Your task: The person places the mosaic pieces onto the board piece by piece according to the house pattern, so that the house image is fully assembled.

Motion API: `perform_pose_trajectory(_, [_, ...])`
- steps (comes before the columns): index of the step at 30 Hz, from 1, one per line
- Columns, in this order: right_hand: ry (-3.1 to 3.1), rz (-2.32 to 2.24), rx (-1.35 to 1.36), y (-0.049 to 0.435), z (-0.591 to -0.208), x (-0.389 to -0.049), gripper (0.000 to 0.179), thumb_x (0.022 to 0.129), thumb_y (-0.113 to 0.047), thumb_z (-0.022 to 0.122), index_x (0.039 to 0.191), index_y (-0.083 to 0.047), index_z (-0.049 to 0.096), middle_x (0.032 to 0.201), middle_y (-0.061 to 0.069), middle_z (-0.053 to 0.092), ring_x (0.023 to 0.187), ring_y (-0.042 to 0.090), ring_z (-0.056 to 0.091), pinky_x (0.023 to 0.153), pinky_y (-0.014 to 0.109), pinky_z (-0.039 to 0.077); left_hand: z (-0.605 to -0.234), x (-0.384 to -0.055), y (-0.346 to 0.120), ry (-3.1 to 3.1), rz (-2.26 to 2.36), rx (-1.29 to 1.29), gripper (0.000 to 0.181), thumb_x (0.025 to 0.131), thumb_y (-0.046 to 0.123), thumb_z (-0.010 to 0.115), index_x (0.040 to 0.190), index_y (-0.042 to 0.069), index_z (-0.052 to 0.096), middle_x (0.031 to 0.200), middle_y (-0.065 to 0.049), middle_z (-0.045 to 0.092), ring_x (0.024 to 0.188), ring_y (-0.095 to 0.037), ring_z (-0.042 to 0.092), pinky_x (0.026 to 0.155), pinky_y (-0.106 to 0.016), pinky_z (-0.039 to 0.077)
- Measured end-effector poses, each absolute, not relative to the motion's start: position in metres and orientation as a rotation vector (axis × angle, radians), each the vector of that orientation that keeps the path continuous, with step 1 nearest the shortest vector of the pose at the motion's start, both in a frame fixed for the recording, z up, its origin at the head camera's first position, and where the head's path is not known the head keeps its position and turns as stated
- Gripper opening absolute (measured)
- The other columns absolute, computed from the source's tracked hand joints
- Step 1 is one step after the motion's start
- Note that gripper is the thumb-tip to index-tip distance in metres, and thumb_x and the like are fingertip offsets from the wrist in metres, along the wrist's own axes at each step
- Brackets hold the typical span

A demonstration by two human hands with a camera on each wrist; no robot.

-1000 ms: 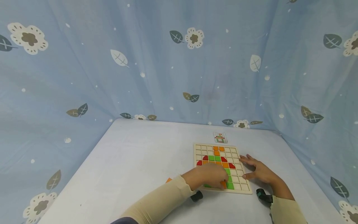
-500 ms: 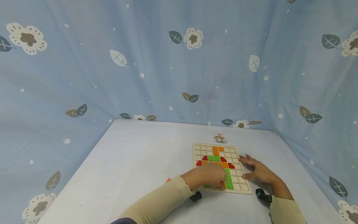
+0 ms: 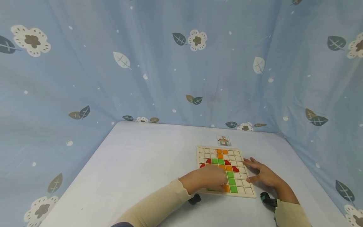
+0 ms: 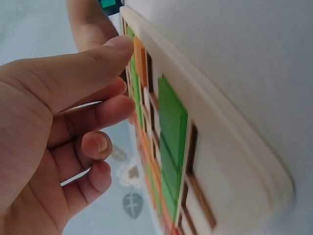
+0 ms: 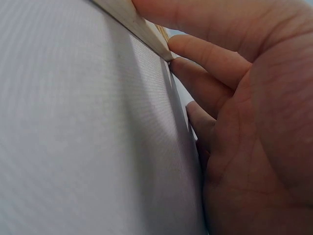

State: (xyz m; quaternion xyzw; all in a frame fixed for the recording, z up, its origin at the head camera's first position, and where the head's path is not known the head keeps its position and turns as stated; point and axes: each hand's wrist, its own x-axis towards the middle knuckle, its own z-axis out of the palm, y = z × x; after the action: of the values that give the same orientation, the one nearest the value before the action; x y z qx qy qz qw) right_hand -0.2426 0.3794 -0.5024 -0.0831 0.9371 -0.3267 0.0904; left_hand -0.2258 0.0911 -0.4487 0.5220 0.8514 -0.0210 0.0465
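Observation:
A square wooden grid board [image 3: 241, 190] lies on the table, with red, orange and green tiles set in its cells. My left hand [image 3: 209, 179] is low over the board's near-left part, hiding several cells. In the left wrist view, its thumb tip is right at an orange tile [image 4: 140, 58] in the row along the board's edge. The other fingers [image 4: 100, 144] curl loosely, with nothing between them and the thumb. Green tiles [image 4: 171, 110] sit in cells beside it. My right hand [image 3: 265, 175] rests at the board's right edge, fingers spread, fingertips touching the rim [image 5: 146, 36].
A small pattern card [image 3: 223, 140] with a coloured figure lies behind the board. An orange bit [image 3: 171, 182] peeks out behind the left sleeve [image 3: 158, 201]. Dark wrist cameras [image 3: 194, 199] sit by both wrists. Blue patterned cloth [image 3: 181, 69] hangs around the white table.
My left hand has shifted slightly left, and more of the orange tile in the near row shows beside its fingers. My right hand stays at the board's right edge.

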Motion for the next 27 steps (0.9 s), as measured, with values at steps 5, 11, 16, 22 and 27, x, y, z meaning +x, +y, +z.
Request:
perform_pose_trajectory(5, [2.793,-0.963,-0.232,0.378,-0.5,-0.243,0.094,0.061,-0.038,0.087,0.141,-0.005,0.05,0.154,0.026,0.022,0.14,0.052,0.008,0.099,0.076,0.01,-0.443,-0.225,0.072,2.614,-0.027,1.577,0.023,0.084,0.044,0.074,0.105,0.033,0.074,0.087,0.021,0.062,0.073,0.002,0.05,0.07,-0.014,0.043])
perform_pose_trajectory(11, [2.794,-0.962,-0.247,0.379,-0.498,-0.243,0.094,0.062,-0.037,0.087,0.142,-0.005,0.05,0.154,0.027,0.022,0.14,0.052,0.009,0.099,0.076,0.01,-0.442,-0.222,0.044,2.644,0.002,1.586,0.014,0.085,0.04,0.075,0.096,0.032,0.075,0.073,0.018,0.057,0.064,-0.002,0.046,0.06,-0.017,0.04])
perform_pose_trajectory(16, [2.787,-0.961,-0.244,0.379,-0.499,-0.241,0.093,0.063,-0.036,0.087,0.142,-0.005,0.049,0.154,0.029,0.019,0.139,0.054,0.009,0.099,0.076,0.011,-0.441,-0.22,0.015,2.656,0.027,1.565,0.021,0.081,0.043,0.078,0.099,0.033,0.075,0.077,0.02,0.059,0.067,0.0,0.047,0.065,-0.018,0.041])
perform_pose_trajectory(22, [2.792,-0.962,-0.258,0.379,-0.501,-0.238,0.092,0.062,-0.036,0.087,0.142,-0.005,0.05,0.154,0.03,0.019,0.138,0.055,0.01,0.098,0.076,0.013,-0.437,-0.216,-0.017,2.655,-0.059,1.62,0.031,0.079,0.044,0.079,0.106,0.03,0.074,0.087,0.018,0.064,0.072,0.004,0.05,0.07,-0.02,0.043])
perform_pose_trajectory(27, [2.792,-0.973,-0.273,0.379,-0.5,-0.238,0.093,0.062,-0.035,0.087,0.141,-0.004,0.05,0.153,0.029,0.021,0.138,0.054,0.01,0.098,0.076,0.012,-0.437,-0.215,-0.039,2.676,-0.062,1.589,0.033,0.077,0.045,0.08,0.106,0.029,0.074,0.087,0.018,0.063,0.072,0.004,0.051,0.071,-0.021,0.044])
